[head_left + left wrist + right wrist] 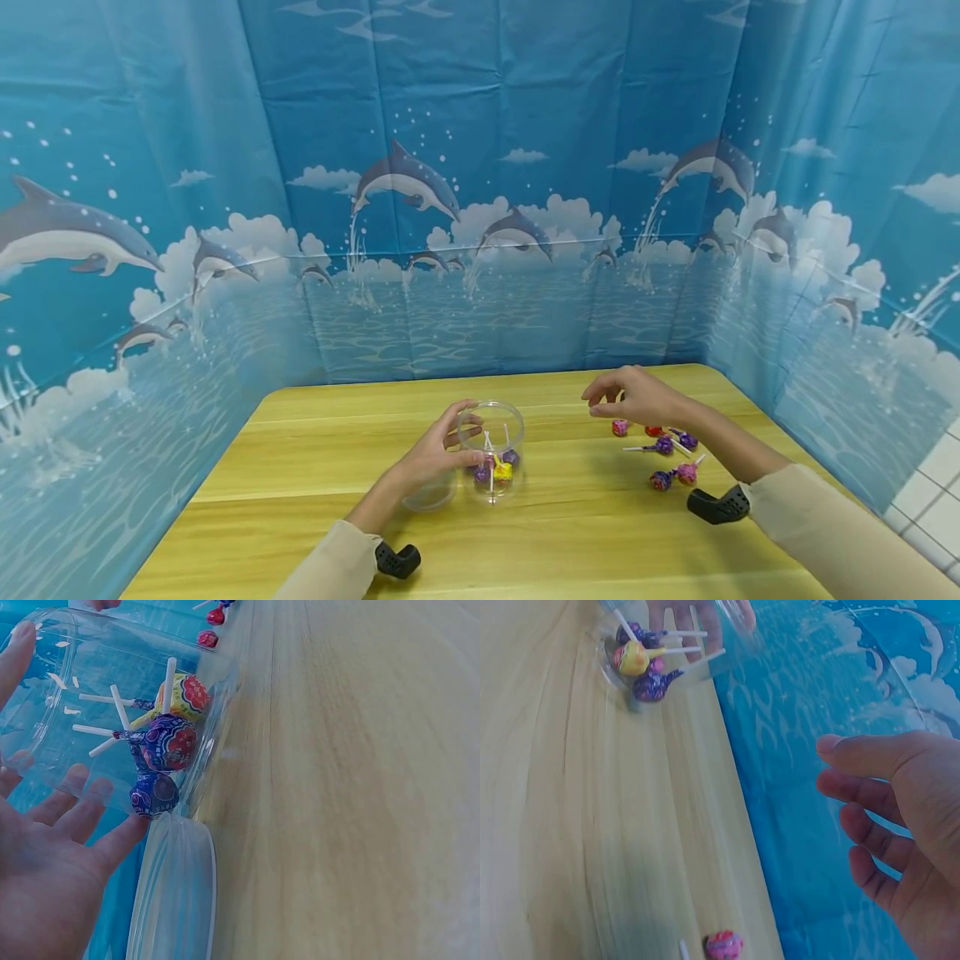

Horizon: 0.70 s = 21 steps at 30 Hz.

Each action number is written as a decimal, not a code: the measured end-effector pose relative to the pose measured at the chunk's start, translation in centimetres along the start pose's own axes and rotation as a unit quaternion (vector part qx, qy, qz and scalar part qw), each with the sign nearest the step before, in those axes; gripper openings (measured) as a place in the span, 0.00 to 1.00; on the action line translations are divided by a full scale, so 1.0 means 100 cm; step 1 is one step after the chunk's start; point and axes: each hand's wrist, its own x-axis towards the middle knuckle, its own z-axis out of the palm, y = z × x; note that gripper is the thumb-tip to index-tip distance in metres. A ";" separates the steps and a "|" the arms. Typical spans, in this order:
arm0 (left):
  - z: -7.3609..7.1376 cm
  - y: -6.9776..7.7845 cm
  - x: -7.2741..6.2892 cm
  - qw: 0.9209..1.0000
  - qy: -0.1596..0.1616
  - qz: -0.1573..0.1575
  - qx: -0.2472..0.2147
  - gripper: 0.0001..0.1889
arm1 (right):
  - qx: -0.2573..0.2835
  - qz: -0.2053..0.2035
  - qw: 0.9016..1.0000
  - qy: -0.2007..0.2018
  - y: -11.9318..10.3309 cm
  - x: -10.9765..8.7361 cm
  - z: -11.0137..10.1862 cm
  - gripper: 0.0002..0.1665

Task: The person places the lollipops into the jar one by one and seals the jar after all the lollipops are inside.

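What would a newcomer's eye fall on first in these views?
Probably the dolphin-print curtain filling the background behind the wooden table. Next, the clear jar gripped by the left hand, with bright lollipops inside it. Then the loose lollipops scattered on the table's right side, near the right hand.

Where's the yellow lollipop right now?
In the head view, the yellow lollipop is in the clear jar, just right of the left hand, beside purple lollipops.

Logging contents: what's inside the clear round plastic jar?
Inside the clear round plastic jar: a yellow-wrapped lollipop, at least two purple-wrapped lollipops, and mostly covered pink wrapper. Whatever those cover can't be seen.
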 end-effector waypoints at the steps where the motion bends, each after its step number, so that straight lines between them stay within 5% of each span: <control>1: 0.000 0.000 0.000 1.000 -0.001 0.001 0.000 0.41 | 0.002 0.005 1.000 -0.001 0.002 -0.002 -0.001 0.13; 21: 0.002 0.003 0.000 1.000 0.000 -0.006 -0.013 0.40 | 0.017 0.030 0.999 0.018 0.047 -0.058 -0.008 0.12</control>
